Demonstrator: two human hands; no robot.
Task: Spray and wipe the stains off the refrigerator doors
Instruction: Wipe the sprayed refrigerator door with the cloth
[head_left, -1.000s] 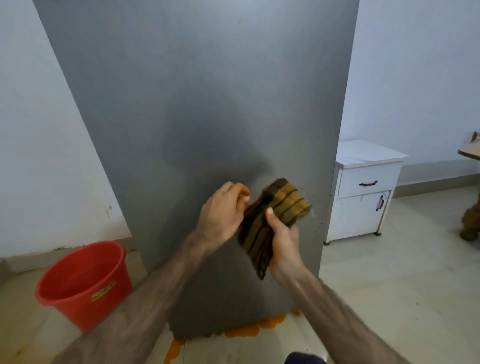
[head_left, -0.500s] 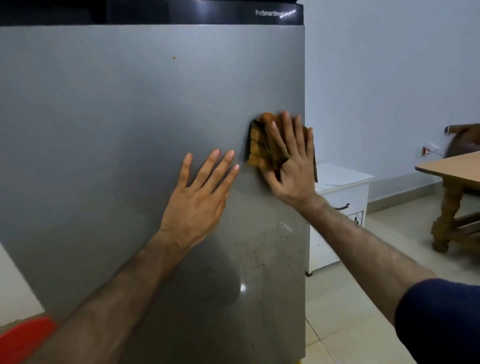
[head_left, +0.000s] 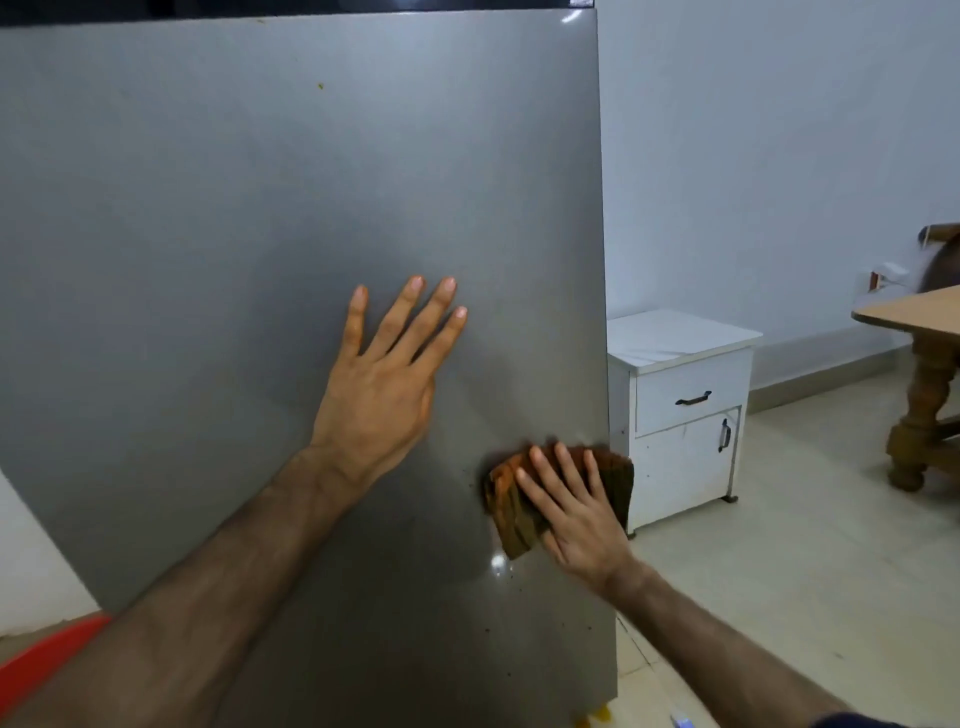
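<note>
Head view showed the grey door (head_left: 234, 260) upright and filling the left of the frame, its brushed face dotted with small dark specks near the lower right edge and one yellowish speck high up. The left hand (head_left: 382, 384) lay flat on the door, fingers straight and spread. The right hand (head_left: 576, 506), fingers straight, pressed a folded orange-brown cloth (head_left: 511, 512) against the door's lower right, beside a white cabinet (head_left: 685, 415).

The tiled floor (head_left: 779, 597) carries a white cabinet (head_left: 680, 415), a wooden table (head_left: 924, 364), and seemingly a red bucket (head_left: 41, 660).
</note>
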